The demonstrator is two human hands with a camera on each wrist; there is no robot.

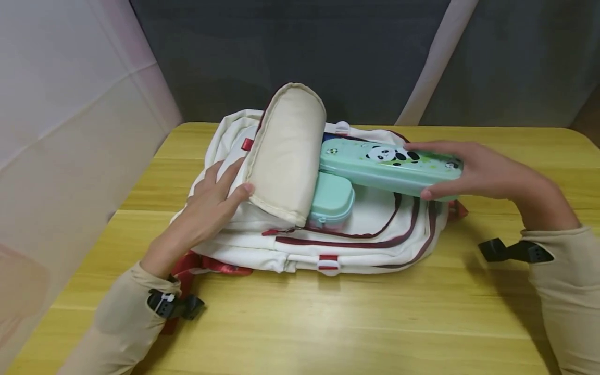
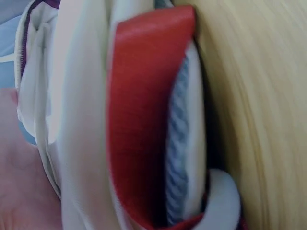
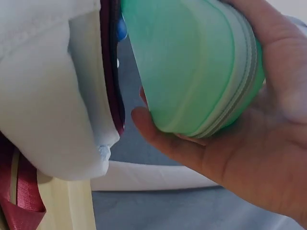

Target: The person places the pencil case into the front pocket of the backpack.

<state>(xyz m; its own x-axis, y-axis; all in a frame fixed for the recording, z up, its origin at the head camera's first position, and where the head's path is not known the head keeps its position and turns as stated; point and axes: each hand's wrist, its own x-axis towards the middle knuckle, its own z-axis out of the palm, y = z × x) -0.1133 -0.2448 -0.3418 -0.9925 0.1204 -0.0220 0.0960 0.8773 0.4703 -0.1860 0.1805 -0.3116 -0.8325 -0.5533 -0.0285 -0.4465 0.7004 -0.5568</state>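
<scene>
A white backpack (image 1: 262, 245) with dark red zips lies on the table, its cream-lined front flap (image 1: 290, 151) folded back. My left hand (image 1: 206, 203) holds this flap, thumb over its lower left edge and other fingers spread against the white fabric. In my right hand (image 1: 478, 169) is a mint-green pencil case (image 1: 375, 161) printed with pandas, gripped by its right end between thumb and fingers. Its left end lies at the pocket opening beside the flap. A smaller mint-green zipped case (image 1: 333, 198) sits partly under the flap. The right wrist view shows the pencil case's end (image 3: 192, 67) close up.
The backpack rests on a yellow wooden table (image 1: 328, 323). A red strap (image 2: 139, 110) hangs along its left side. Behind the table stands a dark grey backdrop (image 1: 300, 57), with a pale curtain (image 1: 79, 78) at left. Something blue shows inside the pocket.
</scene>
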